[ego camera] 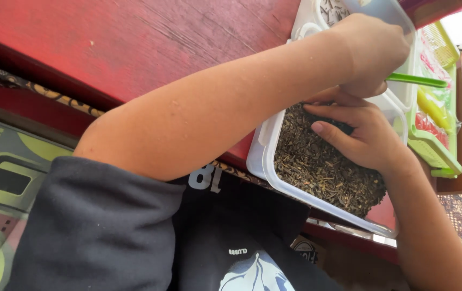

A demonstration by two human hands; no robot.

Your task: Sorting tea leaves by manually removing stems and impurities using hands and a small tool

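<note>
1. Your left hand [374, 51], in the upper right of the frame, is curled shut around a green handle [417, 80]. The working end of that tool is hidden behind the hand.
2. Your right hand [368, 137] lies loosely open on the dark dried bits [322, 167], with fingers stretched out and thumb pointing left. I cannot tell whether it has pinched anything.
3. The bits fill a clear plastic tub [263, 156] right of centre, sitting on the red table [134, 43].
4. Spill risk: the tub's lower corner looks close to the table edge, above your lap. Pressing down or dragging with your right hand could tip or slide it off.
5. Scatter risk: the tub is heaped nearly to its rim, so a quick sweep of your fingers would likely flick bits over the wall.
6. Your left forearm crosses the frame from the lower left and passes over the tub's upper end, crowding your right hand. A bump between the two could jolt the green handle.
7. A second clear tub [317, 16] sits just above, at the top of the frame, partly under your left hand.
8. A green tray [436, 153] with red and yellow packets stands just beside the tub on the right, leaving little room there.
</note>
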